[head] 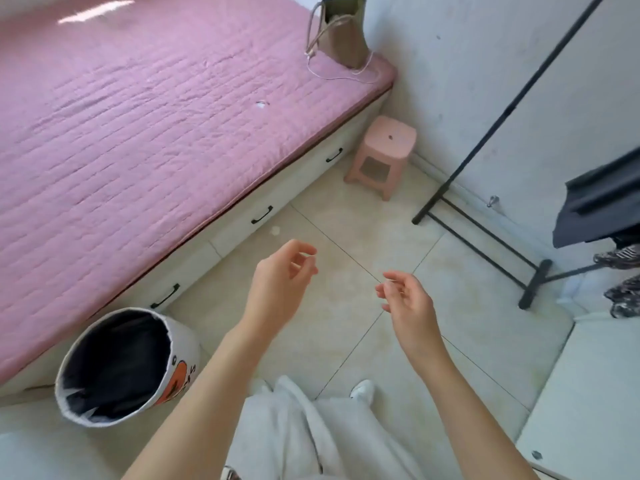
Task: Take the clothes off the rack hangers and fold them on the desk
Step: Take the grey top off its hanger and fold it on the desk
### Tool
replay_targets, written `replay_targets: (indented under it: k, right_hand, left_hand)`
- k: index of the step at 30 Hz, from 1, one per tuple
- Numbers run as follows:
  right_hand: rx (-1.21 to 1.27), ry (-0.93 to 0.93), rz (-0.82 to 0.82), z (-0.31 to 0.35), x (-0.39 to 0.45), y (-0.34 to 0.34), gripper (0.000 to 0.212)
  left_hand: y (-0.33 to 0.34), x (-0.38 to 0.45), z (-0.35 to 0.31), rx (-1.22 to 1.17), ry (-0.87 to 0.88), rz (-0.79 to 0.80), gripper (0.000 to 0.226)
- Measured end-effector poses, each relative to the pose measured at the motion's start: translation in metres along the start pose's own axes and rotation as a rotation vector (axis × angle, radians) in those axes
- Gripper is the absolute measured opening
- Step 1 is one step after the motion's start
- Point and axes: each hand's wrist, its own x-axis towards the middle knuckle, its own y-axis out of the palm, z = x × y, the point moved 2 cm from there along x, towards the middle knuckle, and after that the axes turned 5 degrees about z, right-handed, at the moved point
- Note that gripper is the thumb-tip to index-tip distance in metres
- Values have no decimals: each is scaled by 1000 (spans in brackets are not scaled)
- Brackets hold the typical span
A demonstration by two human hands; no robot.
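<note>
My left hand (281, 279) and my right hand (408, 303) hover empty over the tiled floor, fingers loosely curled, holding nothing. A black clothes rack (496, 133) stands at the right against the wall. A dark grey garment (602, 206) hangs from it at the right edge, with a patterned black-and-white garment (623, 296) below it. The hangers themselves are out of view. A white desk surface (588, 393) fills the lower right corner.
A bed with a pink quilt (138, 133) and white drawers takes up the left. A brown bag (343, 32) and white cable lie on it. A pink stool (384, 154) stands in the corner. A round bin (124, 365) sits near my left arm.
</note>
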Motion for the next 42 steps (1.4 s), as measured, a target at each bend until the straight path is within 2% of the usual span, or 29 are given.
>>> replay_targets:
  k: [4,11,18,31,35,42]
  right_hand:
    - [45,49,-110,-20,1,-75,15]
    - [71,75,-328,-61,20,-248,17]
    - [66,77,-487,-72,51,-375,18]
    - [86,-25,-724,-5,160,-569,16]
    - [101,-21,-789,18,192,-621,15]
    - [116,-78,-857,54,234,-703,18]
  left_hand:
    - [79,13,-38,-12,10,132,13]
    - [257,34,-117,49,92,365,16]
    - [372,56,-187,169,186,513,15]
    - [519,161,-343,229,448,671,17]
    - [558,196,-395,211,499,780,20]
    - [625,235,-466,239,585,841,33]
